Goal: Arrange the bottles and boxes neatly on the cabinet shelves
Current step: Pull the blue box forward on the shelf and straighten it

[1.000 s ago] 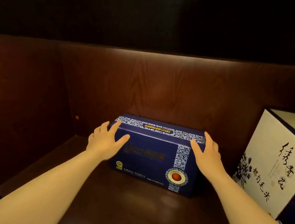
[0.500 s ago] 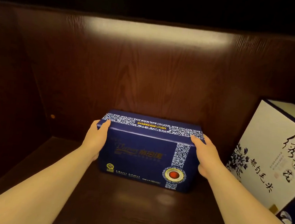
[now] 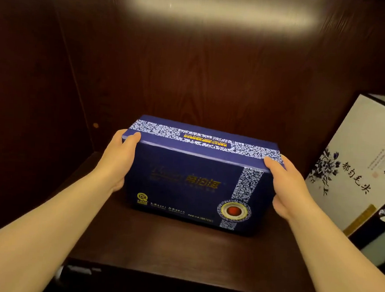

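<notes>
A dark blue box (image 3: pixel 190 183) with white floral bands and a red round emblem stands on its long side on the dark wooden shelf (image 3: pixel 177 249). My left hand (image 3: pixel 115 160) grips its left end, thumb on the top edge. At the other end my right hand (image 3: pixel 288 186) clasps the right side, thumb also on top. A larger white box (image 3: pixel 357 165) with black calligraphy and a blue flower print leans tilted at the right of the same shelf, close beside my right hand.
The cabinet's back panel (image 3: pixel 204 77) rises just behind the blue box, lit by a strip of light at the top. The left side wall (image 3: pixel 27 108) closes the shelf. The shelf's front edge (image 3: pixel 187 278) runs below my forearms.
My hands went from resting flat on the box's front corners to gripping both its ends. The view has drawn closer and the box sits nearer the shelf's front.
</notes>
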### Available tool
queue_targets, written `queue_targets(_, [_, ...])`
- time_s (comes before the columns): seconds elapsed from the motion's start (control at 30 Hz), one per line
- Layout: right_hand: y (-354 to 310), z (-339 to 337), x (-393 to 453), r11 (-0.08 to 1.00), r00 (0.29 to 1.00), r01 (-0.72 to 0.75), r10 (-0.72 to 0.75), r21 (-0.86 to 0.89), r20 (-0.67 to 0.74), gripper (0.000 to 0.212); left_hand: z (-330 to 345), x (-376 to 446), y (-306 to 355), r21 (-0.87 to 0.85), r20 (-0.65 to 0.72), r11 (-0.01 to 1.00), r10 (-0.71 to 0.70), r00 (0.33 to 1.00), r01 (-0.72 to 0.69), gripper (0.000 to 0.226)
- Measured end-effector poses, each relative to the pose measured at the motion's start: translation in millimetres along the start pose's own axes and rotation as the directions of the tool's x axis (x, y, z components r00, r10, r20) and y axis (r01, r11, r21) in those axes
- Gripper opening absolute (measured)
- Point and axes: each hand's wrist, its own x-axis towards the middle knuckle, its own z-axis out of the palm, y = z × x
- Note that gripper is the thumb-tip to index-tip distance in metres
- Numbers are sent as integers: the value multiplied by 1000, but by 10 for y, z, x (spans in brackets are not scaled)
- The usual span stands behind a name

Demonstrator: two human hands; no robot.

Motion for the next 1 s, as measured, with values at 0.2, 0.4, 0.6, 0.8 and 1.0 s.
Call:
queue_targets(0.2, [-36,181,-486,999,999,34,-34,5,32,26,-483,-344,-29,-30,36,999,14,999,-13,13])
queue_targets(0.4, [33,276,-859,1000,998,26,-27,8,51,32,-842,-648,-104,-36,48,999,29,998,-27,12])
queue_targets(0.6, [155,304,-1114,1000,997,24,-25,12,77,27,-1068,-833,-233,-33,60,999,29,998,-27,11])
queue_targets(0.8, [274,289,-1202,1000,995,25,-26,13,94,29,-1146,-987,-300,-26,75,999,37,997,-35,17])
queue_targets(1.0, [408,268,-1276,998,997,46,-48,31,68,41,-1224,-1098,-469,-53,145,999,7,989,0,37])
